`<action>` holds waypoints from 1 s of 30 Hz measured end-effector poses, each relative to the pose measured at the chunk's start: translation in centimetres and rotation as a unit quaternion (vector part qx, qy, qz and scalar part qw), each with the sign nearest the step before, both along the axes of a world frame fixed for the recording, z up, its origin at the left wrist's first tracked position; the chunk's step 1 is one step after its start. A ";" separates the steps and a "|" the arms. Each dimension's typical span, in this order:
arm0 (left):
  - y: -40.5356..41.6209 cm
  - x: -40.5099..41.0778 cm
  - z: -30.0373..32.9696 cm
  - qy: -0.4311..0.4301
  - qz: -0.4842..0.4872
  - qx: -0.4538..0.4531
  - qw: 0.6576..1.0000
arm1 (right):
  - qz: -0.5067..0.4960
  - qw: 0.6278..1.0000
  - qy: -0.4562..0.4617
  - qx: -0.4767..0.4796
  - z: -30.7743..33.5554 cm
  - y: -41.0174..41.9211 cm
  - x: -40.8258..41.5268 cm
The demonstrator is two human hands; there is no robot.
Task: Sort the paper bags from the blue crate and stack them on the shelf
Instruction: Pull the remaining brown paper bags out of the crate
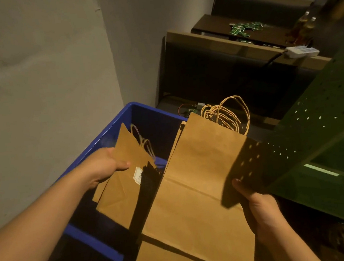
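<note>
- Big stack of brown paper bags point(196, 191) nearest the lens, lying flat over the blue crate point(102, 141), twine handles point(226, 114) bunched at the stack's far end
- right hand point(260, 208) grips the stack's right edge, thumb on top, fingers hidden under
- left hand point(105, 166) pinches a smaller paper bag point(125, 177) left of the stack, thumb on its face, bag tilted up inside the crate; white label point(138, 175) on it
- green perforated shelf point(322, 128) right of the crate, its shadow falls on the stack
- grey wall point(42, 79) left of the crate
- dark counter point(232, 46) beyond the crate, green packets point(245, 28) scattered further back
</note>
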State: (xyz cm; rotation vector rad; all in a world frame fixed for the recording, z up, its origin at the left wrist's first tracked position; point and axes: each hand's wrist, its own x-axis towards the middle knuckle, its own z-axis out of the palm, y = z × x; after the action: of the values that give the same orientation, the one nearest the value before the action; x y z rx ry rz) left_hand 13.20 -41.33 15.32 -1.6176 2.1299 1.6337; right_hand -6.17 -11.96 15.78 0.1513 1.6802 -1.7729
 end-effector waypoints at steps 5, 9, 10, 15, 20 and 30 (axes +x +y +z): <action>2.8 1.8 5.9 0.058 0.038 -0.114 0.991 | 0.031 0.998 0.026 0.050 0.1 0.3 0.5; 5.2 2.5 10.0 0.045 0.011 -0.262 0.964 | 0.039 0.995 0.040 0.086 0.0 0.2 1.2; 5.8 2.5 10.8 0.029 -0.004 -0.311 0.950 | 0.038 0.994 0.042 0.093 0.1 0.2 1.4; 10.1 1.2 12.8 0.003 -0.088 -0.470 0.878 | 0.031 0.992 0.036 0.115 -0.4 0.1 2.3; 15.2 -0.6 12.0 0.004 -0.134 -0.446 0.885 | 0.031 0.996 0.056 0.060 0.1 -0.5 3.5; 20.9 -3.9 6.5 -0.180 -0.349 -0.381 0.837 | 0.029 0.995 0.049 0.086 -0.5 -0.2 4.7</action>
State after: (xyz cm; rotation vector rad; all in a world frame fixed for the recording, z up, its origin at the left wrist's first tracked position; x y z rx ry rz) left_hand 9.27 -20.45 21.80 -0.8539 2.7813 0.2452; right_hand -1.47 -12.14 15.28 0.0916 1.8887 -1.6166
